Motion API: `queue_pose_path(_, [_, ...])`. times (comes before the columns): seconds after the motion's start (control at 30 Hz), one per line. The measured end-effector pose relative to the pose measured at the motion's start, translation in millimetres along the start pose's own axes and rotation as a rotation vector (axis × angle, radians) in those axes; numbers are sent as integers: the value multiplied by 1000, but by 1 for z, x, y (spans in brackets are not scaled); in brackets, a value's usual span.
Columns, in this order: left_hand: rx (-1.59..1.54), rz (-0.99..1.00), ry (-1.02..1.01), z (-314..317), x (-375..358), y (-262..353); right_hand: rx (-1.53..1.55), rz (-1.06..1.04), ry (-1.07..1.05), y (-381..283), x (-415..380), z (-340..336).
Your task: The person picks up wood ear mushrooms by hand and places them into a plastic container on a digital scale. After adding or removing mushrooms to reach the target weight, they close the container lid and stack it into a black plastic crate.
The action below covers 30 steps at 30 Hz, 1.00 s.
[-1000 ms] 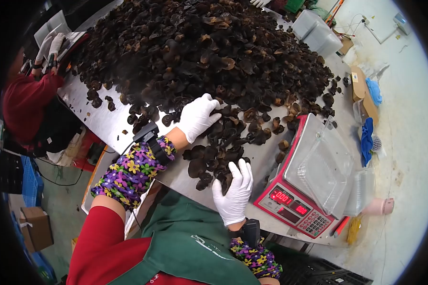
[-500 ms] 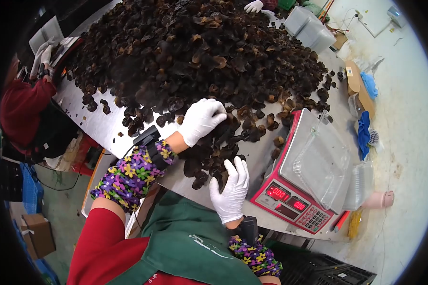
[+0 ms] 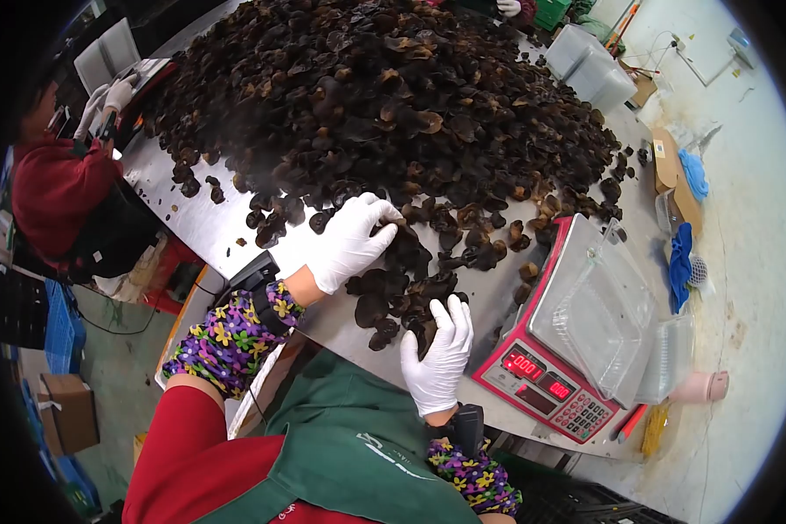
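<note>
And here, towards the near edge of the metal surface, a small group of dark, ruffled wood ear mushrooms lies between both gloves, below the big heap. The left hand arches over the group's upper side, fingers curled, thumb drawn in close; whether they pinch a piece, I cannot tell. Down by the edge, the right hand has thumb and fingers parted wide, dark pieces showing in the gap, none clearly gripped.

Good work here, I'd judge, means a light touch: thin caps could fold or tear, so part them a few at a time, keeping the group separate from the heap. That right palm would serve nicely as a stop towards the near edge, its wrist clear of the red scale towards the right edge.
</note>
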<state>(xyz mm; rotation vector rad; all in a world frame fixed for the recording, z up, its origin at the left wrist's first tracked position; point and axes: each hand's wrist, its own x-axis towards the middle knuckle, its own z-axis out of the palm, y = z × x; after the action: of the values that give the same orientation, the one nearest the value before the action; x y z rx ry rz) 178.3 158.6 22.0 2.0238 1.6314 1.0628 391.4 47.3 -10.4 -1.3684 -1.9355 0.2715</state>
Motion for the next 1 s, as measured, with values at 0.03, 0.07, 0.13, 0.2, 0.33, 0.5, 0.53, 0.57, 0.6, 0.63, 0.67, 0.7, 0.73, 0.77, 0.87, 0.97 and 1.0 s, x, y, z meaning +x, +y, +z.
queue_pose_path(0.03, [-2,0,1,1,-1,-1,-2,-1,-1,0,0,0])
queue_pose_path(0.07, [-48,59,-37,1,-2,0,2,3,1,0,0,0])
queue_pose_path(0.13, [-26,27,-148,-2,-7,13,-2,10,0,0,0,-2])
queue_pose_path(0.2, [29,-68,-264,-15,-13,34,14,15,6,0,0,-1])
queue_pose_path(0.33, [253,114,-359,-22,-28,44,32,23,-8,-2,1,-1])
queue_pose_path(0.5, [207,237,-235,-14,-69,43,54,37,-49,-3,-3,-10])
queue_pose_path(0.53, [212,212,-248,-12,-80,45,44,44,-83,-5,-5,-14])
queue_pose_path(0.57, [217,184,-262,-9,-91,46,45,41,-83,-6,-8,-16])
queue_pose_path(0.6, [220,162,-274,-6,-101,44,9,57,-119,-6,-11,-19])
queue_pose_path(0.63, [221,163,-272,-1,-102,40,-28,75,-155,-7,-12,-22])
queue_pose_path(0.67, [266,120,-233,3,-103,36,-43,73,-189,-4,-12,-22])
queue_pose_path(0.7, [309,76,-192,5,-104,35,-46,70,-190,-3,-9,-23])
queue_pose_path(0.73, [316,68,-147,7,-96,33,-61,85,-229,-3,-3,-23])
queue_pose_path(0.77, [317,43,-129,10,-88,30,-76,99,-268,-2,5,-21])
queue_pose_path(0.87, [341,57,-85,18,-58,25,-114,91,-251,4,31,-8])
queue_pose_path(0.97, [331,117,-85,26,-36,21,-180,182,-278,1,61,1])
queue_pose_path(1.0, [309,124,-88,30,-32,17,-170,195,-314,3,67,5])
